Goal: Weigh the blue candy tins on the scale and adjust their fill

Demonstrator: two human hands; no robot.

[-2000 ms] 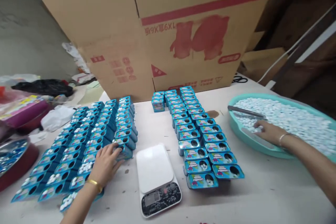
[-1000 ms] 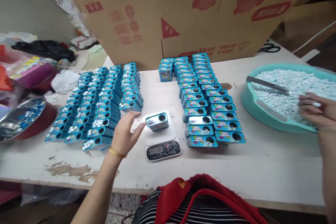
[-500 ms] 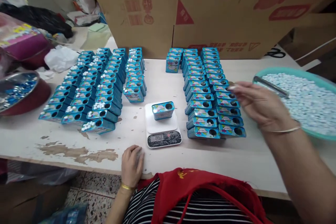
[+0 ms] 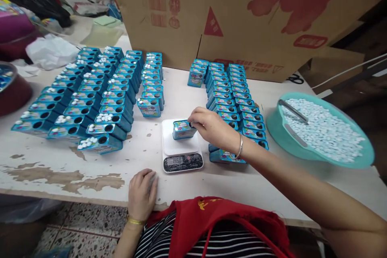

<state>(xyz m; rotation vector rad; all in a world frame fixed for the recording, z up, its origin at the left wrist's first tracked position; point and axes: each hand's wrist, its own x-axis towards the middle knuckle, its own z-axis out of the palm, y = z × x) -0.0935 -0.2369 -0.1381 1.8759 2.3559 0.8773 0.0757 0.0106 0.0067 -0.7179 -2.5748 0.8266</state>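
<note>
A blue printed tin point(image 4: 184, 131) stands upright on a small white kitchen scale point(image 4: 172, 149), whose display is lit. My right hand point(image 4: 208, 127) reaches over it from the right, its fingertips pinched at the round dark opening in the tin's top. The small white candy seen in those fingers earlier is hidden behind them now. Resting at the table's front edge, left of my body, my left hand point(image 4: 142, 191) holds nothing, its fingers loosely bent and the thumb apart. A turquoise basin point(image 4: 278, 133) of pale candies, with a metal scoop point(image 4: 294, 111), stands at right.
Rows of blue tins point(image 4: 102, 144) with white candies on their tops fill the left side. More tins point(image 4: 254, 134) stand in rows right of the scale, partly under my forearm. A large cardboard box point(image 4: 236, 20) walls off the back. A dark red bowl point(image 4: 15, 96) sits far left.
My right hand has moved left from above the right rows to the tin on the scale, bringing a white candy. My left hand stays at the table edge. The camera view has shifted.
</note>
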